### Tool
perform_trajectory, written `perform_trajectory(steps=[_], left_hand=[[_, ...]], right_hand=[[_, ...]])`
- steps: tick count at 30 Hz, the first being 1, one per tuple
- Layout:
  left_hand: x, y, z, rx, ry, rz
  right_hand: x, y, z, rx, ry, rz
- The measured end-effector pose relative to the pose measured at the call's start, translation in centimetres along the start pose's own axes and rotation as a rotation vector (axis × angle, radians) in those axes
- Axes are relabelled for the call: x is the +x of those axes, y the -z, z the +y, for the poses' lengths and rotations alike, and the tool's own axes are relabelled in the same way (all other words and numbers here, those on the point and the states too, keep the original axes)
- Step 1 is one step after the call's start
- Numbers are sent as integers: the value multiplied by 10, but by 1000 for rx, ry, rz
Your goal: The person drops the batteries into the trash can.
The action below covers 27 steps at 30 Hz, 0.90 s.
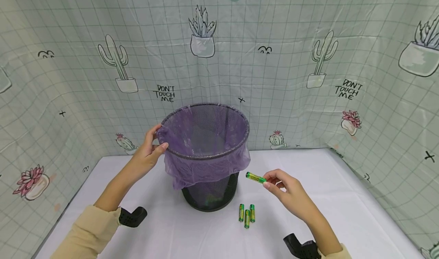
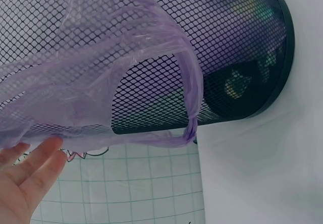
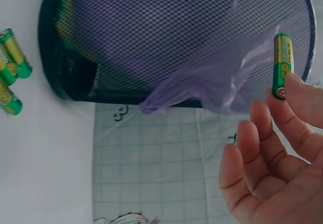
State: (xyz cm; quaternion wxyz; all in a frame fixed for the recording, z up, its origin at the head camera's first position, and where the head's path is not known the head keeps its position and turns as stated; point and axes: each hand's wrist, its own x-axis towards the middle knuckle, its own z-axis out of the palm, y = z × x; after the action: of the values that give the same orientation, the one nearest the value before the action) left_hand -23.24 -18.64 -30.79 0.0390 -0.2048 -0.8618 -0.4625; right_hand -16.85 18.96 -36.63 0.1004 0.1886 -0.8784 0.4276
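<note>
A black mesh wastebasket (image 1: 210, 194) lined with a purple plastic bag (image 1: 202, 171) stands on the white table. My left hand (image 1: 149, 152) holds its rim at the left, thumb on the near side and fingers behind. In the left wrist view, the fingers (image 2: 43, 166) lie along the bag's folded edge. My right hand (image 1: 286, 190) pinches one end of a green and yellow battery (image 3: 283, 65) between thumb and index finger, to the right of the basket and below its rim. Three similar batteries (image 1: 247, 217) lie on the table close together, in front of the basket.
Green and yellow shapes (image 2: 237, 82) show dimly through the mesh near the basket's bottom. A gridded cloth (image 1: 274, 118) with plant drawings hangs behind and on both sides. Black wrist mounts (image 1: 133, 217) sit on both forearms, above the white table (image 1: 164, 236).
</note>
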Motion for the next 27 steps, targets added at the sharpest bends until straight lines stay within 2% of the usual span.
perform_trajectory(steps=[12, 27], left_hand=[[0, 0, 0, -15, -7, 0], [-1, 0, 0, 1, -4, 5]], right_hand=[[29, 10, -28, -10, 62, 87], [75, 7, -60, -35, 84, 107]])
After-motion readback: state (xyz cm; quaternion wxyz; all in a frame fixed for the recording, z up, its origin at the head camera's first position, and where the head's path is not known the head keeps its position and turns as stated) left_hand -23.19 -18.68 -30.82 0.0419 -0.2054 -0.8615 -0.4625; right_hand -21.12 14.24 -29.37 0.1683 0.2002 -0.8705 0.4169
